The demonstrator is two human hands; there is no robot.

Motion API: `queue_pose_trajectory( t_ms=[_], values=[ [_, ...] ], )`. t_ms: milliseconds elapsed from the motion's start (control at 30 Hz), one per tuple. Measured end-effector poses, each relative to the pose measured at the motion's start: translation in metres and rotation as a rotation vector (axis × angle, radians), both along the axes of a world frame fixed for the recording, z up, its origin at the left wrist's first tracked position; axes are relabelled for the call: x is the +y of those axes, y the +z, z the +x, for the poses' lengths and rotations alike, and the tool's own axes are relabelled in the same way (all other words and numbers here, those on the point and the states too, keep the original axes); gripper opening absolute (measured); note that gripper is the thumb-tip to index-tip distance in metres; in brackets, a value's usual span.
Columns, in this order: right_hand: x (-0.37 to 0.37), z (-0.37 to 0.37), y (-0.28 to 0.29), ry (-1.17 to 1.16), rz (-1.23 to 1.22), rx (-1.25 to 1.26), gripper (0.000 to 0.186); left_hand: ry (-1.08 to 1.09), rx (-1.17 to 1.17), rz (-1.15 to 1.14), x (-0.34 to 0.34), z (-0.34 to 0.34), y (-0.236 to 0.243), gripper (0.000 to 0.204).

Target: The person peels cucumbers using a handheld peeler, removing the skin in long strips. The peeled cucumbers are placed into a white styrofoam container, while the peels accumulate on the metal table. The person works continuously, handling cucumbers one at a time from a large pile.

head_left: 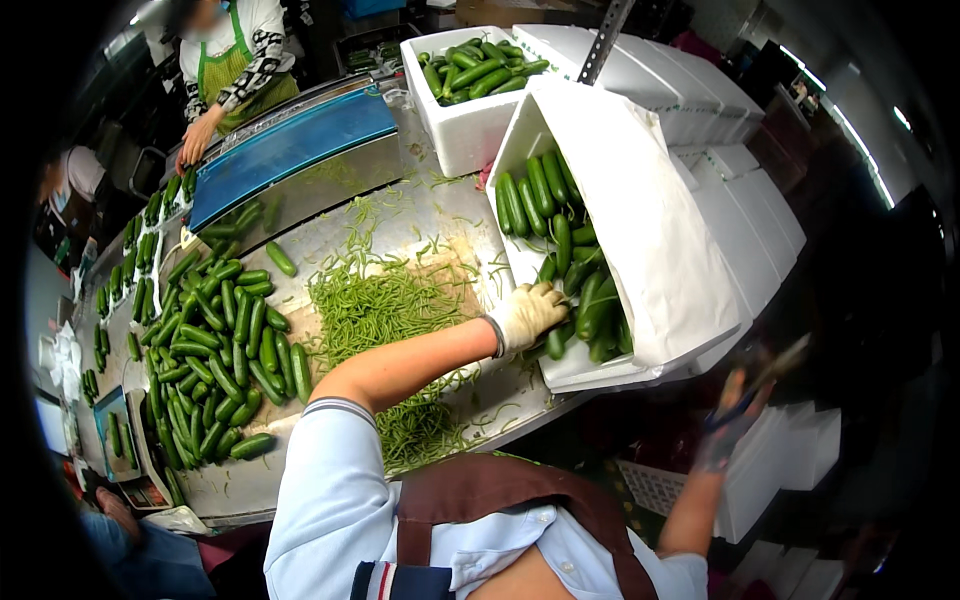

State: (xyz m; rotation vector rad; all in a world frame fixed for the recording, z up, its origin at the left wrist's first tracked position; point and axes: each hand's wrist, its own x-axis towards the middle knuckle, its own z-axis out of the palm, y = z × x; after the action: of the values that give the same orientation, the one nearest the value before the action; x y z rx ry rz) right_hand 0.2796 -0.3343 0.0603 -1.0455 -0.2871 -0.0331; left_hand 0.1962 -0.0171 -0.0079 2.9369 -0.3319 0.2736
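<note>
Reaching across the steel table [420,225], the gloved left hand [524,314] rests at the open mouth of a tipped white foam box [640,230], its fingers curled over the nearest cucumbers [590,310]; whether they have closed on one cannot be told. The cucumbers lie immediately right of and beyond this hand, heaped in the lower end of the box, their long axes running mostly up and down its slope, from the far wall toward the opening. The right hand [735,420] is well apart, low and off the table's edge, blurred, gripping a dark tool-like object [770,370] whose kind is unclear. The left hand is therefore much the nearer. Left of the forearm lie a mound of thin green trimmings [375,310] and a loose pile of cucumbers [215,350]. A second, filled foam box [465,130] stands behind.
</note>
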Motion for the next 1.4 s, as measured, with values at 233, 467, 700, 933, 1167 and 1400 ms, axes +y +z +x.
queue_pose_trajectory(
  t_ms=[233, 467, 700, 933, 1167, 1400],
  values=[
    [0.044, 0.151, 0.049, 0.381, -0.590, 0.033, 0.032, 0.138, -0.034, -0.282, -0.002, -0.040, -0.008, 0.059],
    [0.034, 0.146, 0.061, 1.086, -0.171, 0.514, 0.047, -0.109, 0.237, -0.816, -0.069, -0.081, 0.008, 0.049],
    [0.066, 0.125, 0.073, 1.150, 0.068, 0.785, 0.059, -0.007, 0.164, -0.754, -0.068, -0.076, 0.000, 0.040],
    [0.064, 0.131, 0.057, 0.837, -0.242, 0.372, 0.054, -0.085, 0.123, -1.040, -0.055, -0.082, -0.031, 0.039],
    [0.056, 0.138, 0.054, 0.768, -0.236, 0.287, 0.051, 0.043, 0.036, -0.914, -0.029, -0.111, -0.022, 0.025],
    [0.035, 0.150, 0.038, 0.792, -0.060, 0.356, 0.048, 0.875, -0.397, -0.445, 0.022, -0.141, -0.012, 0.064]
  ],
)
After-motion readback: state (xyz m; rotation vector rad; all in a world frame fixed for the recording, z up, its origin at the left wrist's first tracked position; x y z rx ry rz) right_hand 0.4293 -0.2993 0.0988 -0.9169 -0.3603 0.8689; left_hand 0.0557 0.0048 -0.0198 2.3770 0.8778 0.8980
